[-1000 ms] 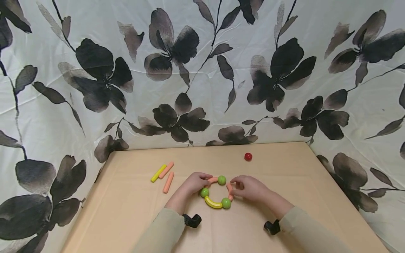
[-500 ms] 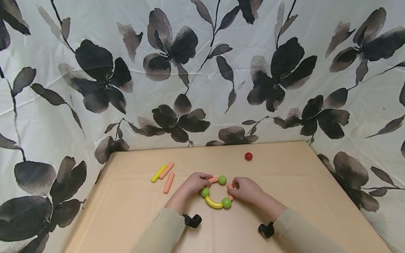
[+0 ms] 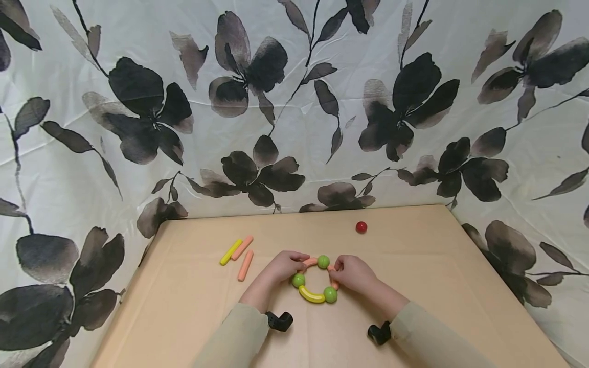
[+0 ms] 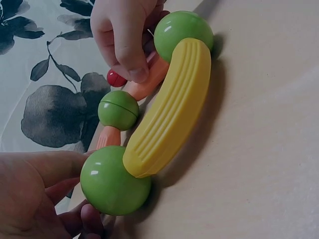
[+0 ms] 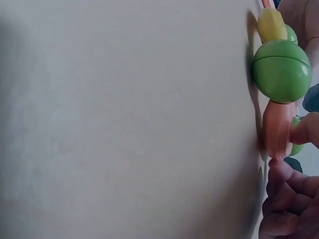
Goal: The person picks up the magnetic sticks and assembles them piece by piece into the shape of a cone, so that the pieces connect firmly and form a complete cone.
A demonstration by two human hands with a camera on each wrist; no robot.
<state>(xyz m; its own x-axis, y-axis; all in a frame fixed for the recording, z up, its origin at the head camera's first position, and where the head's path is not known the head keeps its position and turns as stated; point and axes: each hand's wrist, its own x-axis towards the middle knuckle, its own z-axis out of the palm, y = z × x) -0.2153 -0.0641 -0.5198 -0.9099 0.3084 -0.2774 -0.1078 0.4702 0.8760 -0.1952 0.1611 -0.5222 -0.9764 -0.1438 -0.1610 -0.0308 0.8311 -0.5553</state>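
A ring of toy rods and green balls lies on the table. Its yellow curved rod [image 3: 311, 295] runs along the near side, between the left green ball [image 3: 298, 279] and the lower right green ball [image 3: 330, 294]. My left hand [image 3: 280, 268] pinches the left orange curved rod [image 3: 311, 261], partly hidden by the fingers. Between thumb and fingers, my right hand [image 3: 355, 273] grips the right orange curved rod [image 5: 277, 130]. That rod's far end meets the top green ball [image 3: 323, 261]; in the left wrist view, the same ball [image 4: 118, 110] joins both orange rods.
Two straight orange rods [image 3: 246, 266] and a straight yellow rod [image 3: 230, 252] lie left of the ring. A red ball [image 3: 361, 227] sits near the table's [image 3: 395, 230] back edge. Behind hangs a floral cloth [image 3: 322, 128].
My right hand has moved left, swinging the right orange curved rod to the top green ball, so the gap there has closed. My left hand has stayed in place.
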